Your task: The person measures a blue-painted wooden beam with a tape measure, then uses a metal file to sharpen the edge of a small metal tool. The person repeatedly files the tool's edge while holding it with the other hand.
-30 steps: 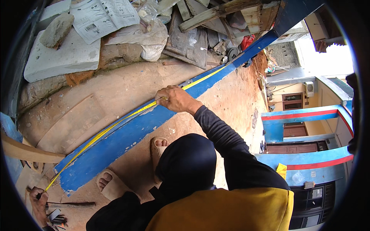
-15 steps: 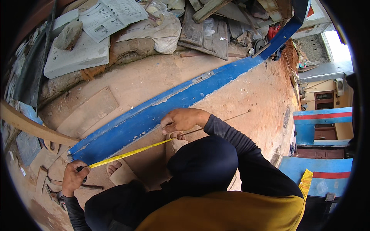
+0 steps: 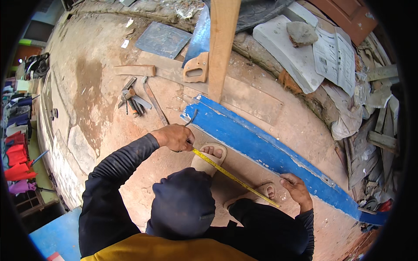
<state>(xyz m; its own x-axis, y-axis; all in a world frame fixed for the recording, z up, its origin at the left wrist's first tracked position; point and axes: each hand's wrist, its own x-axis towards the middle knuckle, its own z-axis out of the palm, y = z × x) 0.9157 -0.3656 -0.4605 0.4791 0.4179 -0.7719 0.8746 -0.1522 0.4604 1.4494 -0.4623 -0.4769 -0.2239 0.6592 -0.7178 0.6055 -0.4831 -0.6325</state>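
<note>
My left hand (image 3: 173,136) is closed round a tape measure whose case is mostly hidden by the fingers. Its yellow blade (image 3: 226,171) runs down to the right, over my sandalled feet, and its free end is loose. A dark curved strip (image 3: 192,118) shows just above this hand. Across the ground in front lies a long blue board (image 3: 252,139) with chipped paint. At the board's near edge, my right hand (image 3: 297,190) has its fingers curled together, apart from the blade; anything between the fingers is too small to make out.
A wooden beam (image 3: 222,48) reaches the board's left end, beside a handsaw (image 3: 197,65). Hammers and hand tools (image 3: 135,100) lie to the left near a short wood piece (image 3: 136,70). A white slab (image 3: 287,52), a stone (image 3: 302,34) and scrap wood (image 3: 383,139) lie at right.
My view has swung to the left, bringing the saw and tools into sight. The tape's far end has come away from beside my right hand, which has moved along the board's edge.
</note>
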